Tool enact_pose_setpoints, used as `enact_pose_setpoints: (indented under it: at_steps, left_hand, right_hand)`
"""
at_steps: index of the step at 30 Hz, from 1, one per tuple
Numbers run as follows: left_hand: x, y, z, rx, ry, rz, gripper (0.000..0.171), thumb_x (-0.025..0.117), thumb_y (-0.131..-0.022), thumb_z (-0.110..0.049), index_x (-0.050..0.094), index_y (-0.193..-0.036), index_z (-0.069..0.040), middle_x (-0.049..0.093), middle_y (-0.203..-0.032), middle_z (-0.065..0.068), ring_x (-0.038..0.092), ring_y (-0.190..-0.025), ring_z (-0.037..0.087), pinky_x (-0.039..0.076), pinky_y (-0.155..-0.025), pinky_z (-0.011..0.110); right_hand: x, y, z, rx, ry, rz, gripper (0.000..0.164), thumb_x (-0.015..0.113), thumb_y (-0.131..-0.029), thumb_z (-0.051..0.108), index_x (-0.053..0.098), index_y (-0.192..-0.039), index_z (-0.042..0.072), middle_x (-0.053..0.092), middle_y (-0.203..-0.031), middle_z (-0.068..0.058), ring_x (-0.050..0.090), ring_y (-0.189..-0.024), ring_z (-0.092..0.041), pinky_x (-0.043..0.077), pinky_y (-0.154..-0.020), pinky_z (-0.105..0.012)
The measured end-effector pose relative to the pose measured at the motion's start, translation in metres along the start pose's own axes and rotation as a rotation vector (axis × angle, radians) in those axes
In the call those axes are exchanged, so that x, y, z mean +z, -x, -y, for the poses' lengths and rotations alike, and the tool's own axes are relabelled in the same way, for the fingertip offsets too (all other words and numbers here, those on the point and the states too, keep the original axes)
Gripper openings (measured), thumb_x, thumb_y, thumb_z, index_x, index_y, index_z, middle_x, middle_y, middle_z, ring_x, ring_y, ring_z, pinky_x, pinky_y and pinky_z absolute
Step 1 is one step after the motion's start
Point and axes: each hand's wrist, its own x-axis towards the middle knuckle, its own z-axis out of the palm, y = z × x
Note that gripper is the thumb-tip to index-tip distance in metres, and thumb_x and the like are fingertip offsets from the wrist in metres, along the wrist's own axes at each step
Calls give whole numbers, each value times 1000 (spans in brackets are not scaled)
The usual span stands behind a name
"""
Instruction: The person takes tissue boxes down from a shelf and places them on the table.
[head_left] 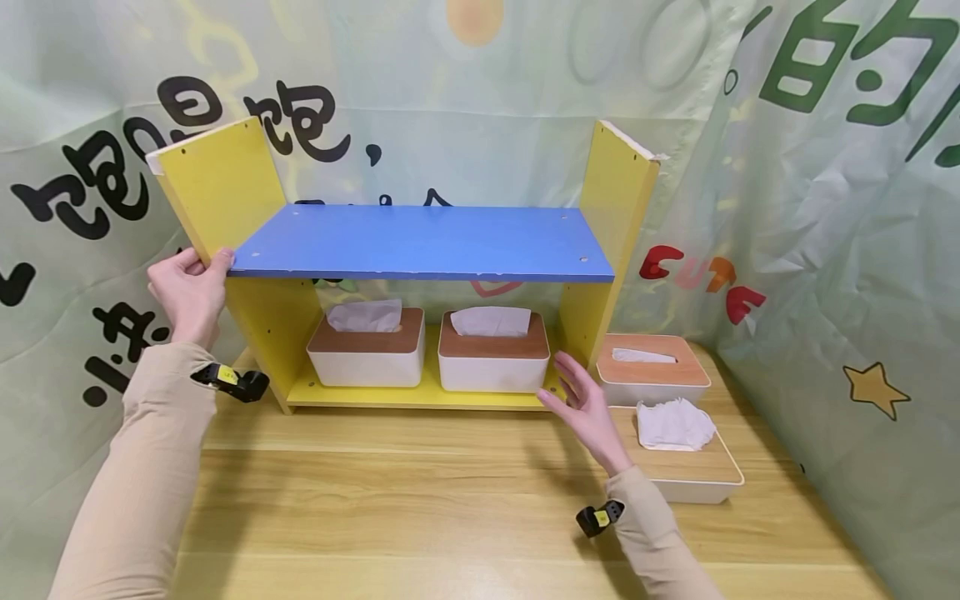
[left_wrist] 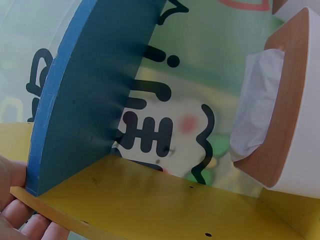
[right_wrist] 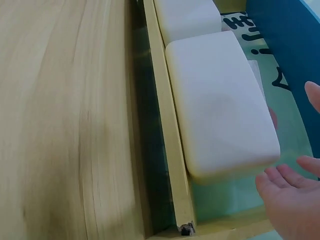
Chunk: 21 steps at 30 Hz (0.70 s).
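My left hand [head_left: 191,292] grips the left side panel of a yellow and blue shelf [head_left: 420,242], at the front corner of its blue board. In the left wrist view the thumb lies by the blue board's end and the fingers [left_wrist: 37,227] curl behind the yellow panel. My right hand [head_left: 581,406], fingers spread and holding nothing, hovers before the shelf's lower right corner, near a tissue box [head_left: 493,371]. A second tissue box [head_left: 366,367] stands left of it on the yellow bottom board. Both have wood-coloured lids with white tissue sticking out.
Two more tissue boxes sit on the wooden table [head_left: 375,508] right of the shelf: one at the back [head_left: 652,392], one nearer [head_left: 693,490] with crumpled tissue on top. A printed cloth [head_left: 465,158] hangs behind and on both sides.
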Motion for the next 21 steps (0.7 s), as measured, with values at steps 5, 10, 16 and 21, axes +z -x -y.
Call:
enact_pose_setpoints:
  at_steps: [5, 10, 16, 21]
  left_hand:
    - [0, 0, 0, -2, 5, 0, 44, 76, -89, -19, 67, -130, -5, 60, -57, -32, 62, -66, -11, 48, -64, 4]
    - [0, -1, 0, -7, 9, 2, 45, 76, -89, -19, 66, -130, -4, 60, -57, -32, 62, -66, -11, 48, -64, 4]
    - [0, 0, 2, 6, 15, -4, 42, 75, -90, -18, 67, -129, -4, 63, -60, -31, 63, -66, -11, 49, -63, 4]
    - [0, 0, 1, 9, 8, -4, 42, 75, -90, -18, 68, -129, -4, 63, -60, -31, 63, -66, -12, 49, -64, 4]
  right_hand:
    - [3, -4, -4, 2, -30, 3, 77, 69, -93, 3, 25, -157, -2, 27, -165, -19, 27, -153, -36, 25, -126, -47]
    - [5, -10, -8, 8, -92, 13, 80, 67, -92, -2, 22, -158, -1, 22, -166, -20, 21, -155, -36, 22, -127, -47]
    - [9, -19, -14, 17, -120, 21, 84, 68, -93, 0, 18, -160, 3, 16, -168, -17, 16, -157, -35, 19, -128, -47]
    - [11, -27, -17, 24, -104, 2, 86, 69, -92, 1, 16, -160, 1, 15, -169, -17, 16, -157, -35, 18, -129, -46]
